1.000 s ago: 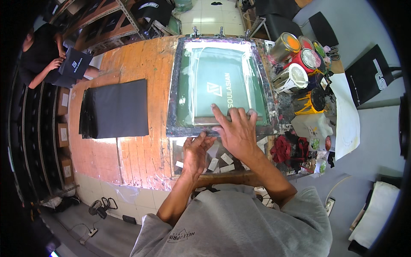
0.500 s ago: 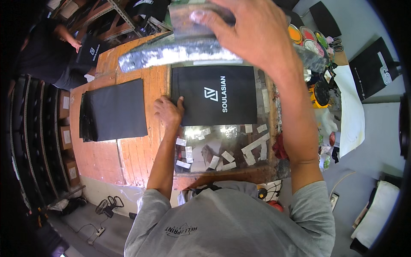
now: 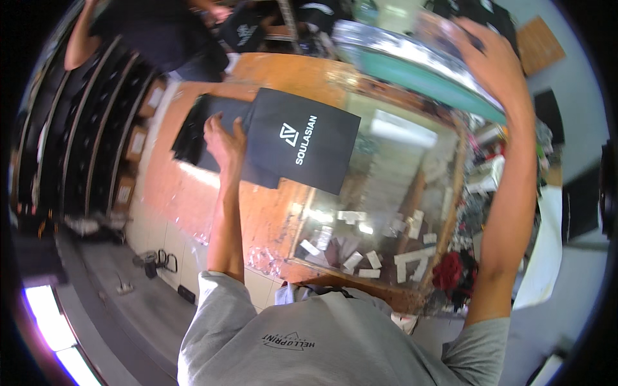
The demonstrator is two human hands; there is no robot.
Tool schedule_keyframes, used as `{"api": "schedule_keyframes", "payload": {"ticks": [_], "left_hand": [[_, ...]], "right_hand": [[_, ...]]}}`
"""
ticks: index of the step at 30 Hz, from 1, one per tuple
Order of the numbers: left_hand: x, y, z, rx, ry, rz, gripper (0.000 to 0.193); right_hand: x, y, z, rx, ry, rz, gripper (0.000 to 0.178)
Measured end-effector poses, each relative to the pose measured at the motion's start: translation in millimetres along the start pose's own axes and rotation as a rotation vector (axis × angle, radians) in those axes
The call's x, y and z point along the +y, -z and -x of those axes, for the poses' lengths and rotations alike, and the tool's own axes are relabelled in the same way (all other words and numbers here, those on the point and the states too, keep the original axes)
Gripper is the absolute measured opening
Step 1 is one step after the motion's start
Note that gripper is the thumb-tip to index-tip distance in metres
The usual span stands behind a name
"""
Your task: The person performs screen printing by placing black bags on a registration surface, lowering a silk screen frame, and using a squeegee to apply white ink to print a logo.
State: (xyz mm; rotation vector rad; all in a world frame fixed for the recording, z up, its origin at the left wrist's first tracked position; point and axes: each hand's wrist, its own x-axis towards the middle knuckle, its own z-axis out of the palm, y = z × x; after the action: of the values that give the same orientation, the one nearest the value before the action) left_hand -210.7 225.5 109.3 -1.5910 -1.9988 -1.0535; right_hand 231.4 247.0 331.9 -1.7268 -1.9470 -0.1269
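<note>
A black flat sheet or bag with a white printed logo point(image 3: 328, 151) lies tilted, partly on the glass-topped work surface point(image 3: 393, 186) and partly over a stack of plain black sheets point(image 3: 199, 138). My left hand point(image 3: 226, 145) rests over that stack, fingers apart, its thumb close to the printed piece's left edge. At the upper right, my right hand point(image 3: 494, 61) is closed on a raised screen printing frame point(image 3: 425, 83), which has silver-taped edges and a teal underside. A brownish flat piece point(image 3: 441, 32) shows by the fingers; its kind is unclear.
The orange-brown wooden table point(image 3: 257, 222) carries the stack. White tape pieces point(image 3: 370, 260) dot the glass. A red cloth point(image 3: 454, 270) and clutter edge the right side. Another person in dark clothing point(image 3: 158, 35) stands at the upper left, beside black shelving point(image 3: 80, 128).
The printed black piece has shifted left off the glass onto the stack. My left hand moved left with it. The frame rose and swung right with my right hand; the whole view turned.
</note>
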Motion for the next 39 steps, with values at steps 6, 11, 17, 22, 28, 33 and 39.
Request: {"api": "schedule_keyframes", "payload": {"ticks": [6, 11, 17, 22, 28, 33, 39], "left_hand": [[111.4, 199.3, 15.8, -0.319, -0.252, 1.529, 0.008], [199.7, 266.5, 27.6, -0.151, -0.501, 2.604, 0.017], [226.3, 315.1, 52.0, -0.143, -0.231, 3.060, 0.019], [177.9, 281.7, 56.0, -0.655, -0.455, 2.485, 0.015], [137.7, 220.7, 100.0, -1.258, -0.130, 1.620, 0.035], [60.2, 135.8, 140.5, -1.264, -0.085, 1.043, 0.045], [-28.8, 79.9, 126.4, -1.185, 0.137, 0.781, 0.046]], "right_hand": [[41.2, -17.4, -19.5, -0.042, -0.001, 0.011, 0.059], [52.1, -22.4, -23.7, -0.015, -0.031, 0.080, 0.058], [46.0, -20.8, -12.4, -0.028, -0.043, 0.092, 0.061], [38.8, -16.7, -9.1, -0.087, -0.050, 0.023, 0.059], [41.3, -18.9, -8.7, -0.030, -0.001, 0.051, 0.059], [50.0, -19.8, -6.9, -0.057, -0.035, 0.001, 0.058], [48.3, -16.0, -2.1, -0.083, -0.099, -0.072, 0.054]]}}
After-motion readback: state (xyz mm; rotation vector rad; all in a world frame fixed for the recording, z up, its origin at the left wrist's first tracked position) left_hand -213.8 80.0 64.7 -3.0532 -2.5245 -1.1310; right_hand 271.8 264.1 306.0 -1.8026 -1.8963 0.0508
